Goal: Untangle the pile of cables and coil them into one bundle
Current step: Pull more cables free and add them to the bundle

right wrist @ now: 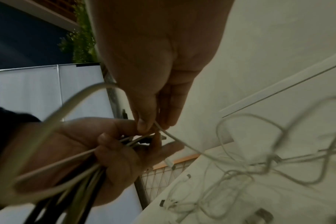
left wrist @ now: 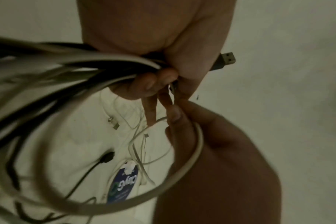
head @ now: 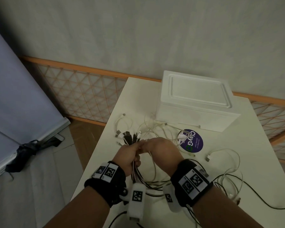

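My left hand (head: 130, 155) grips a bundle of black and white cables (head: 138, 175) above the white table (head: 229, 145); their plug ends (head: 130, 137) fan out past its fingers. In the left wrist view the curled fingers (left wrist: 144, 84) clamp the cables, and a black USB plug (left wrist: 223, 60) pokes out. My right hand (head: 161, 150) touches the left hand and pinches one thin white cable (right wrist: 175, 137) between thumb and fingers (right wrist: 144, 125). That cable trails into the loose white tangle (head: 155, 127) lying on the table. Long loops (head: 155, 183) hang under both wrists.
A white foam box (head: 196, 99) stands at the back of the table. A round purple sticker (head: 192, 143) lies right of the hands, with a white plug and cable (head: 220, 153) beyond it. More cables (head: 234, 181) trail off the right front. The table's left edge drops to the floor.
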Demonstrator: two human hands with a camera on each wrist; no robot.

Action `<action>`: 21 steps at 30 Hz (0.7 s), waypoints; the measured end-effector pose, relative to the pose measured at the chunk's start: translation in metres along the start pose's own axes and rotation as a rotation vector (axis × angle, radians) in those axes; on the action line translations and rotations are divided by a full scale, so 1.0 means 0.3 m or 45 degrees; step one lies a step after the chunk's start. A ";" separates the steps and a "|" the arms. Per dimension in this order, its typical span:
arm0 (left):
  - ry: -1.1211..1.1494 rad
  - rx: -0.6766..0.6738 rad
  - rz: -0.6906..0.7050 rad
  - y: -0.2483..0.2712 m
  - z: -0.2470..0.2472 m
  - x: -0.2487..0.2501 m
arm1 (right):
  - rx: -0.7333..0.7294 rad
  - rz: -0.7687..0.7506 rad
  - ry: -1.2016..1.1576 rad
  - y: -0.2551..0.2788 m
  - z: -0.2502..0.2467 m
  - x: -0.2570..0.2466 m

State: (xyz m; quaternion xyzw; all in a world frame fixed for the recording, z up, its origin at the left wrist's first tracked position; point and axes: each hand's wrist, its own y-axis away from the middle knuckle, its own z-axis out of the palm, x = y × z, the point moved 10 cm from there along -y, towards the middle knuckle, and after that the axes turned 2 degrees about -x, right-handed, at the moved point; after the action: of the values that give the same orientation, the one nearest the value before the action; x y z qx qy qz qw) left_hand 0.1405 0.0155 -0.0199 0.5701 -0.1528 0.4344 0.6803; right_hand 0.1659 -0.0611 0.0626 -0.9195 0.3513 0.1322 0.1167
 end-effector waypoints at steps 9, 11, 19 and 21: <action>0.160 -0.078 -0.223 0.016 0.033 -0.044 | 0.300 -0.044 -0.409 0.040 -0.085 -0.013; 0.105 -0.079 -0.174 0.017 0.036 -0.030 | 0.364 -0.014 -0.412 0.043 -0.098 -0.007; -0.027 -0.110 0.159 0.052 0.036 0.142 | -0.012 0.258 -0.361 0.045 0.015 0.113; -0.022 -0.160 0.205 0.074 0.050 0.179 | 0.029 0.312 -0.292 0.047 -0.005 0.130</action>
State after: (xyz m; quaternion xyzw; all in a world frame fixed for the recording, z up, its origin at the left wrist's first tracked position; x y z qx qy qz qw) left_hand 0.1588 0.0237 0.0366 0.5158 -0.2310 0.4723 0.6764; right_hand 0.1847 -0.0957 0.0495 -0.8473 0.4467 0.2454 0.1496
